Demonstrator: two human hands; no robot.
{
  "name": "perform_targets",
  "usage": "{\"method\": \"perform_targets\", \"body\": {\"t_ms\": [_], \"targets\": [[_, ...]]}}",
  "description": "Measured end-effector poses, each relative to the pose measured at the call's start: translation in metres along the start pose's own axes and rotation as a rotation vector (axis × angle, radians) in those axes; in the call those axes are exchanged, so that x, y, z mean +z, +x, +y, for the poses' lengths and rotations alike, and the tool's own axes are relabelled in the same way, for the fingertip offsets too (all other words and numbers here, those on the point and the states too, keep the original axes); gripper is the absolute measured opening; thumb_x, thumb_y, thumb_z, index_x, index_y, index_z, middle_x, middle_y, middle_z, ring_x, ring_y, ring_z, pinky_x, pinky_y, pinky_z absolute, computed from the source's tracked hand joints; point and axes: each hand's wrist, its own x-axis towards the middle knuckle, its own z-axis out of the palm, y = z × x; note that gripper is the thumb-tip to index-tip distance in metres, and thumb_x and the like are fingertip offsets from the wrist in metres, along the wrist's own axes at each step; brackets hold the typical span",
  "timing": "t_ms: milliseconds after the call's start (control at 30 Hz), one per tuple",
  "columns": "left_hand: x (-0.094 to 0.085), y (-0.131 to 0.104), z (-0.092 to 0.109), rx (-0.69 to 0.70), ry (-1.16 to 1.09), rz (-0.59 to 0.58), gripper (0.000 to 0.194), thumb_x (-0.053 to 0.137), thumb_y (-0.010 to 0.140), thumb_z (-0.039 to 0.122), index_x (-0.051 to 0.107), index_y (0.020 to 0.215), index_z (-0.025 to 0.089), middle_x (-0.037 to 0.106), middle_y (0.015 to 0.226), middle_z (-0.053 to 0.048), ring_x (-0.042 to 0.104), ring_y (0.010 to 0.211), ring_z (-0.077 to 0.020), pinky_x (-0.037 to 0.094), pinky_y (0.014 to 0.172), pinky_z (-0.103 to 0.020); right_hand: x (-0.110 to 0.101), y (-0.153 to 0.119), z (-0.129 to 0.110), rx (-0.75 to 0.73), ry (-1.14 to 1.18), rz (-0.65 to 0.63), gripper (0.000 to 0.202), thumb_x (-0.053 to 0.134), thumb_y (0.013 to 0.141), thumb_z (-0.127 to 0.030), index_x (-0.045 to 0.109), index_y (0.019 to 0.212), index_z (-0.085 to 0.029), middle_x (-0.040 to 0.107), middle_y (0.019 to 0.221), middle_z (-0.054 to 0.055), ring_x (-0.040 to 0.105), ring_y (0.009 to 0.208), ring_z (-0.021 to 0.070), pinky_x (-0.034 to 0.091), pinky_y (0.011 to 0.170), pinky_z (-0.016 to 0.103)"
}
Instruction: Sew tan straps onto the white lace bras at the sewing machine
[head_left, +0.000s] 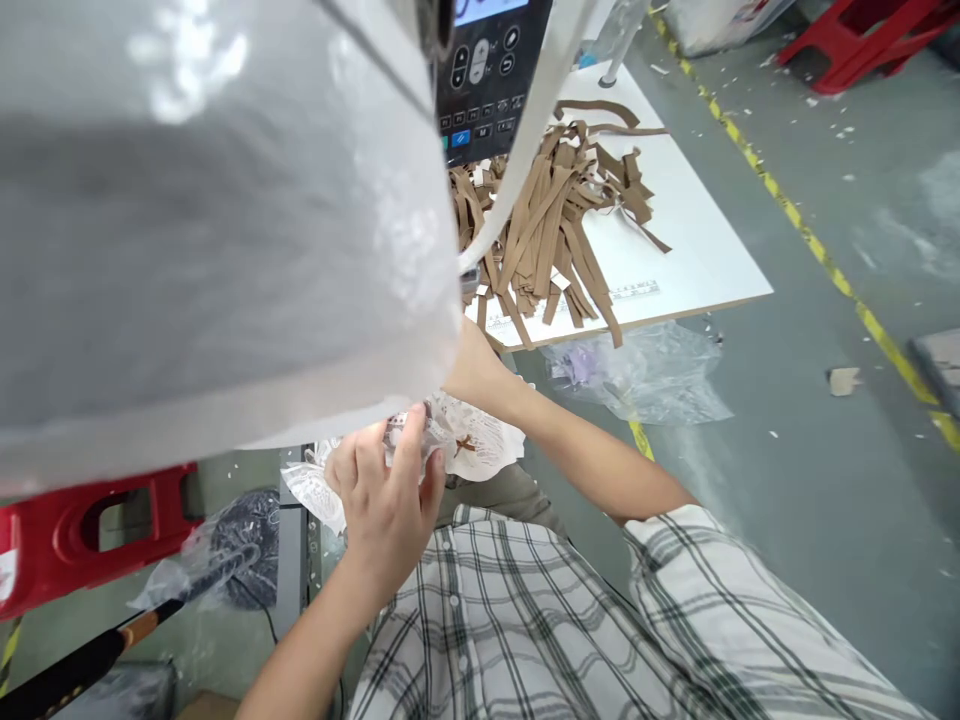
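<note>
My left hand (386, 480) lies on a piece of white lace fabric (487, 440), its fingers stretched out and apart. A small brown bow (465, 443) sits on the lace, to the right of those fingers. My right hand (469, 360) reaches in from the right above the fabric; only its wrist side shows, and its fingers are hidden behind a large plastic-covered machine head (225, 250). Part of the lace is hidden under that machine too.
Beside the machine is a control panel (484, 90). Brown fabric strips (551, 220) lie heaped on a white tabletop (697, 220). Clear plastic (652, 375) hangs below its edge. A red stool (90, 540) stands at left, another red stool (862, 40) at far right.
</note>
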Motion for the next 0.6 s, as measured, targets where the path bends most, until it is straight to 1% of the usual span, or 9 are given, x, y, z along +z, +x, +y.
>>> {"method": "perform_targets", "body": {"t_ms": [100,200,267,367,400,467,600], "targets": [[0.001,-0.004,-0.008,-0.048,-0.064,0.081,0.047,0.068,0.087,0.029,0.058,0.131,0.018,0.058,0.126,-0.019,0.055,0.117,-0.0323,0.037,0.102,-0.045,-0.001,-0.002,-0.001,-0.002,0.026,0.027,0.010,0.046,0.076,-0.013,0.053,0.081,-0.020,0.059,0.091,0.005,0.057,0.090,0.0198,0.046,0.079,0.031],[0.005,-0.008,-0.020,-0.170,-0.186,0.113,0.043,0.061,0.091,0.034,0.055,0.130,0.018,0.057,0.125,-0.017,0.052,0.120,-0.0315,0.038,0.103,-0.045,0.000,-0.003,0.001,-0.007,0.037,0.036,0.011,0.047,0.077,-0.013,0.054,0.083,-0.020,0.060,0.094,0.005,0.057,0.092,0.0198,0.045,0.080,0.031],[0.009,-0.009,-0.029,-0.302,-0.322,0.092,0.039,0.054,0.096,0.037,0.054,0.130,0.018,0.057,0.124,-0.016,0.052,0.120,-0.0292,0.040,0.102,-0.043,0.001,-0.003,0.002,-0.009,0.049,0.033,0.012,0.049,0.077,-0.013,0.056,0.085,-0.019,0.061,0.098,0.005,0.057,0.094,0.0197,0.045,0.082,0.030],[0.017,-0.009,-0.039,-0.481,-0.540,0.027,0.036,0.046,0.100,0.042,0.057,0.125,0.019,0.061,0.122,-0.012,0.058,0.114,-0.0246,0.044,0.098,-0.037,0.002,-0.003,0.004,0.007,0.038,0.024,0.013,0.052,0.078,-0.014,0.059,0.088,-0.019,0.062,0.100,0.006,0.056,0.095,0.0201,0.044,0.082,0.030],[0.019,-0.008,-0.041,-0.512,-0.583,-0.005,0.036,0.044,0.101,0.044,0.058,0.123,0.019,0.063,0.121,-0.011,0.059,0.112,-0.0238,0.045,0.097,-0.035,0.002,-0.003,0.004,0.013,0.033,0.022,0.014,0.053,0.079,-0.014,0.060,0.089,-0.019,0.062,0.101,0.006,0.056,0.095,0.0202,0.044,0.081,0.030],[0.020,-0.006,-0.044,-0.531,-0.614,-0.054,0.038,0.043,0.100,0.049,0.060,0.117,0.019,0.065,0.116,-0.010,0.061,0.109,-0.0236,0.046,0.095,-0.034,0.001,-0.003,0.004,0.016,0.031,0.018,0.014,0.054,0.079,-0.015,0.061,0.091,-0.019,0.063,0.103,0.006,0.057,0.096,0.0200,0.044,0.081,0.030],[0.017,-0.002,-0.046,-0.580,-0.629,-0.084,0.039,0.048,0.096,0.055,0.061,0.097,0.019,0.067,0.093,-0.005,0.064,0.089,-0.0206,0.050,0.081,-0.031,0.001,-0.003,0.002,0.018,0.031,0.013,0.015,0.054,0.081,-0.015,0.063,0.093,-0.018,0.064,0.106,0.006,0.059,0.096,0.0192,0.044,0.081,0.029]]}}
